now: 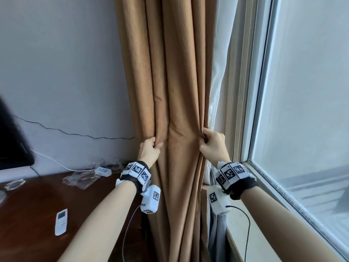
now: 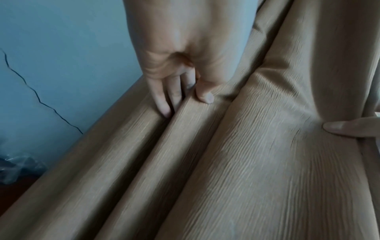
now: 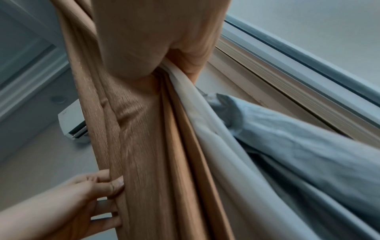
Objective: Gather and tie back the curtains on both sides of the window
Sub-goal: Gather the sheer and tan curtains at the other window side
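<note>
Two bare forearms up front, each banded with a black strap of white coded tiles, reaching forward into the tall tan ribbed-fabric curtain [image 1: 177, 87]. Left hand [image 1: 150, 151] clamped on a fold at the curtain's left side, fingers [image 2: 164, 99] tucked into the groove between two pleats, thumb pressed on the front of the pleat. Right hand [image 1: 213, 142] clamped on the curtain's right edge, fingers curled around bunched cloth together with a strip of pale cream lining [image 3: 207, 123]. Curtain hanging upright between grey wall [image 1: 62, 69] and glass window with pale frame [image 1: 302, 91], pinched narrower at hand height, pleats spreading again above and below. Grey sheer fabric [image 3: 298, 142] gathered behind the lining, beside the window frame. Lower left: dark brown wooden tabletop [image 1: 34, 210] carrying a white remote control [image 1: 61, 222], crumpled clear plastic wrap [image 1: 85, 176] and a small white boxy device on a white cable [image 1: 103, 171].
</note>
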A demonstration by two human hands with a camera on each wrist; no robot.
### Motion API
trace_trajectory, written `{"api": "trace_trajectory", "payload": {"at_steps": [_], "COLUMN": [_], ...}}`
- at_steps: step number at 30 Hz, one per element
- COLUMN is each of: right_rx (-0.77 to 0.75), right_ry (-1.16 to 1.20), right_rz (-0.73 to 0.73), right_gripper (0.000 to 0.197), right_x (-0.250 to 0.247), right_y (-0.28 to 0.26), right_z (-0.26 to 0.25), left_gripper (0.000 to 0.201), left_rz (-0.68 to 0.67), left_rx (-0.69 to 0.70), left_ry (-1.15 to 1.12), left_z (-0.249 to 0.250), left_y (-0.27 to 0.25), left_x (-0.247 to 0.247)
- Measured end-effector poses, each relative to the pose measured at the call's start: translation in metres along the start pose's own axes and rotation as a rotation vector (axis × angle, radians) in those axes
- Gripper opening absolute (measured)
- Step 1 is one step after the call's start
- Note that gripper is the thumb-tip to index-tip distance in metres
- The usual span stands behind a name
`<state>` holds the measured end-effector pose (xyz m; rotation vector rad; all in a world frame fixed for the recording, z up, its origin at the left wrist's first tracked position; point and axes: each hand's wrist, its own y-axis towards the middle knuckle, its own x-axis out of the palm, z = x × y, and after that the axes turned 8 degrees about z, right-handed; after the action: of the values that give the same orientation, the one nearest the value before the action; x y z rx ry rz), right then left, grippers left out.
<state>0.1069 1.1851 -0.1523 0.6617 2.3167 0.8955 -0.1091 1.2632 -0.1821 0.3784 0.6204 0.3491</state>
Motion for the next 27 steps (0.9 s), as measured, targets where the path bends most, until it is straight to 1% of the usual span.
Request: {"api": "trace_trajectory", "payload": {"at_steps": [3,6,8,10,13,14,15,17,18,19,21,22,25,26,27], "right_rx": [0.031,0.060,0.062,0.067,0.067,0.064,0.063,0.071,0.073,0.077,0.075,0.079,0.113,0.122,0.125], "right_ry": [0.060,0.118,0.141,0.148,0.149,0.143,0.135,0.115,0.104,0.091,0.053,0.028,-0.040,-0.062,-0.083], "right_rz": [0.013,0.012,0.002,-0.003,0.005,0.012,0.019,0.038,0.047,0.052,0.058,0.066,0.102,0.109,0.108], "right_gripper": [0.040,0.029,0.020,0.012,0.013,0.014,0.014,0.015,0.015,0.014,0.010,0.015,0.036,0.038,0.035], "right_x": [-0.001,-0.004,-0.006,-0.007,-0.009,-0.009,-0.009,-0.010,-0.010,-0.008,-0.003,0.001,0.010,0.012,0.013], "right_y": [0.001,0.000,-0.003,-0.004,-0.003,-0.004,-0.004,-0.006,-0.006,-0.007,-0.008,-0.009,-0.012,-0.011,-0.010], "right_z": [-0.001,0.002,0.003,0.003,0.002,0.001,0.001,0.003,0.004,0.004,0.000,-0.003,-0.009,-0.008,-0.006], "left_gripper": [0.011,0.013,0.018,0.030,0.027,0.028,0.031,0.045,0.048,0.044,0.029,0.027,0.040,0.039,0.038], "left_rz": [0.014,0.052,0.087,0.116,0.137,0.118,0.056,-0.132,-0.196,-0.225,-0.211,-0.214,-0.210,-0.205,-0.196], "left_rx": [-0.023,-0.064,-0.105,-0.160,-0.229,-0.235,-0.235,-0.225,-0.227,-0.238,-0.264,-0.264,-0.293,-0.312,-0.317], "left_ry": [-0.013,-0.035,-0.038,-0.020,0.003,0.001,-0.038,-0.218,-0.306,-0.367,-0.392,-0.374,-0.347,-0.338,-0.300], "left_z": [0.002,0.007,0.013,0.024,0.034,0.036,0.034,0.031,0.032,0.034,0.041,0.046,0.056,0.057,0.057], "left_y": [0.001,-0.001,-0.004,-0.009,-0.014,-0.015,-0.013,-0.014,-0.016,-0.017,-0.022,-0.025,-0.028,-0.027,-0.026], "left_x": [0.000,0.003,0.005,0.008,0.017,0.021,0.025,0.031,0.032,0.033,0.039,0.044,0.062,0.066,0.067]}}
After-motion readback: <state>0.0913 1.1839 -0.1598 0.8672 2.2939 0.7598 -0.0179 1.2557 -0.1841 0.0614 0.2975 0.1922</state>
